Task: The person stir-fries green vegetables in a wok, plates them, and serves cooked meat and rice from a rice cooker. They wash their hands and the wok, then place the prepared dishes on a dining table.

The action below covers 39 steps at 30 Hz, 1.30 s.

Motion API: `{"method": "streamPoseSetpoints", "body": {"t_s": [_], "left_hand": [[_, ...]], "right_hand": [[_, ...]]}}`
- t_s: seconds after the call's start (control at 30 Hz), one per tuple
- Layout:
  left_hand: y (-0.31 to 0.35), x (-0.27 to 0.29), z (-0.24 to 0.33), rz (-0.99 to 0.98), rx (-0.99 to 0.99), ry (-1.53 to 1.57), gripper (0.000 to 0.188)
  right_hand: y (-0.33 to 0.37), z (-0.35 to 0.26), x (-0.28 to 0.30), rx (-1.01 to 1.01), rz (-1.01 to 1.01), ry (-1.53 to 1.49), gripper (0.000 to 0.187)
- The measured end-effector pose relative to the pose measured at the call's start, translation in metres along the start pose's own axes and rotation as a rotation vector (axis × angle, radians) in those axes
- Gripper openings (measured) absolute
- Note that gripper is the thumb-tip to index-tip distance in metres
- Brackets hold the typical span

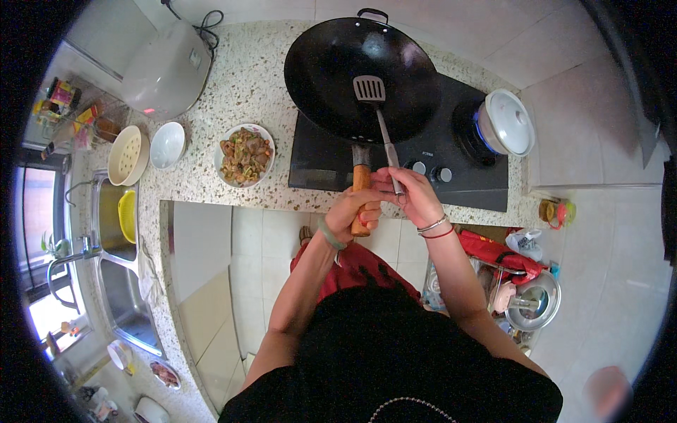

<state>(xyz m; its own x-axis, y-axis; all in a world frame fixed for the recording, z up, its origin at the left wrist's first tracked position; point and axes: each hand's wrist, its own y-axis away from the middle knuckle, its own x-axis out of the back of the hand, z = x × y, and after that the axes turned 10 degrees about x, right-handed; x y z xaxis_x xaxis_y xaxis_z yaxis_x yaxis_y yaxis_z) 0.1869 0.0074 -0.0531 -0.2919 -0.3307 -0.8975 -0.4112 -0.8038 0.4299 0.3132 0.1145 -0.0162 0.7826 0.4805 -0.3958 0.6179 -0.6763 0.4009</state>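
My left hand (347, 213) is closed round the wooden handle (361, 182) of a large black wok (321, 77). The wok sits over the left side of the black gas hob (321, 166), its dark inner surface showing no food. Between the fingers of my right hand (417, 197) is the metal handle of a slotted spatula (382, 127). The spatula's slotted head lies over the inside of the wok. Both hands are close together, with fingers of the right hand next to the left one.
A plate of cooked meat and vegetables (246, 156) stands left of the hob, beside a white bowl (168, 146) and a cream strainer (129, 156). A lidded white pot (506, 122) is on the right burner, where blue flame shows. A double sink (129, 299) lies far left.
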Motion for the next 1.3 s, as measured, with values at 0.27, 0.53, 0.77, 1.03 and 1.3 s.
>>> {"method": "streamPoseSetpoints", "body": {"t_s": [0.27,0.53,0.77,1.03,1.3], "left_hand": [[0.006,-0.015,-0.001,0.097,-0.071,-0.043,0.010],[0.008,-0.028,-0.004,0.129,-0.087,0.028,0.019],[-0.002,0.003,-0.018,-0.106,-0.212,0.034,0.069],[-0.053,0.058,-0.081,0.033,-0.513,0.050,0.053],[-0.163,0.035,-0.065,0.547,-0.475,-0.672,0.043]], "right_hand": [[0.001,0.004,0.002,0.000,0.001,-0.001,0.031],[0.006,-0.004,0.011,-0.002,0.054,-0.022,0.041],[-0.012,0.021,0.084,0.095,0.335,0.547,0.030],[-0.043,0.045,0.130,0.226,0.397,1.596,0.044],[-0.072,0.048,0.120,0.007,0.320,1.793,0.056]]}}
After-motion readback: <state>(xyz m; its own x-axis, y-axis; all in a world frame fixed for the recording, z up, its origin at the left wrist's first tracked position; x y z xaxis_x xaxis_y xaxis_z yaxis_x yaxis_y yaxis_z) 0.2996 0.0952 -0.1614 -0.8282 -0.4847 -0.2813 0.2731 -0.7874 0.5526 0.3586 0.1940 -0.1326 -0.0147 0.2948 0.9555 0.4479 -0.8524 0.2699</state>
